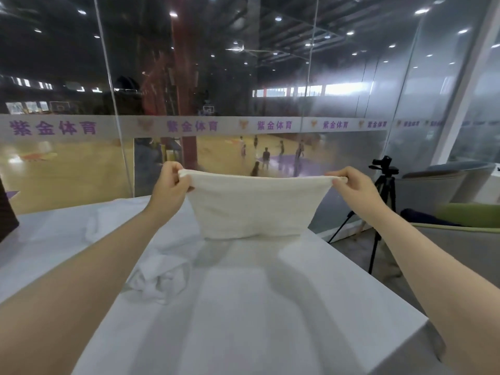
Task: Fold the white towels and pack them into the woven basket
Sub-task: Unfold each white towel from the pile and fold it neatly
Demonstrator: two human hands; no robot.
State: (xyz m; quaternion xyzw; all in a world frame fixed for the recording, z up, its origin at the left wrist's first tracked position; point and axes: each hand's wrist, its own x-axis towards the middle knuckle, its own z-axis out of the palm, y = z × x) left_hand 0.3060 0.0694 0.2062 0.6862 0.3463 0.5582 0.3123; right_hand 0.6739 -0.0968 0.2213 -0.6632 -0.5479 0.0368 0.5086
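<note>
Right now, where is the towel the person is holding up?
In the head view, the towel hangs mid-frame, stretched between the left hand and right hand, its bottom edge touching the white table just right of the crumpled towels.

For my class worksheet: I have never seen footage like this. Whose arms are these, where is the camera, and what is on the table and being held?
There is no machine here. A person wears a wide-angle camera on the head, so you look down their own arms. The left hand and right hand each pinch a top corner of a white terry towel, stretched out above the white-covered table. More crumpled white towels lie on the table, left. No basket shows. A black camera tripod stands at the right.
</note>
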